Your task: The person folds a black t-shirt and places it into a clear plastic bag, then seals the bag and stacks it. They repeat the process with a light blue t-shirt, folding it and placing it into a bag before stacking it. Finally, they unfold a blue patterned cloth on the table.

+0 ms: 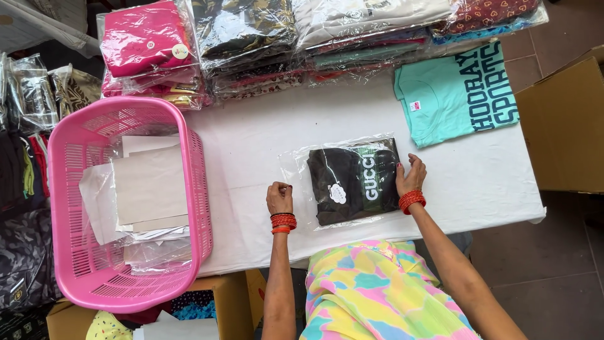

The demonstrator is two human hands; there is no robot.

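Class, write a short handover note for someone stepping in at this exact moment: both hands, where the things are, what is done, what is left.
Left hand: flat on the table at the left edge of the clear bag.
Right hand: pressing the bag's right edge.
Black folded shirt: already inside the bag, mid-table.
Done: bagged stacks along the far edge.
Left: teal shirt, unbagged, far right.
Pink basket on the left holds card sheets.

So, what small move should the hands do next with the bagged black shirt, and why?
Probably press the open left flap flat. The black shirt already lies inside the clear bag, the left hand rests at its empty end, and the right hand holds the other edge.
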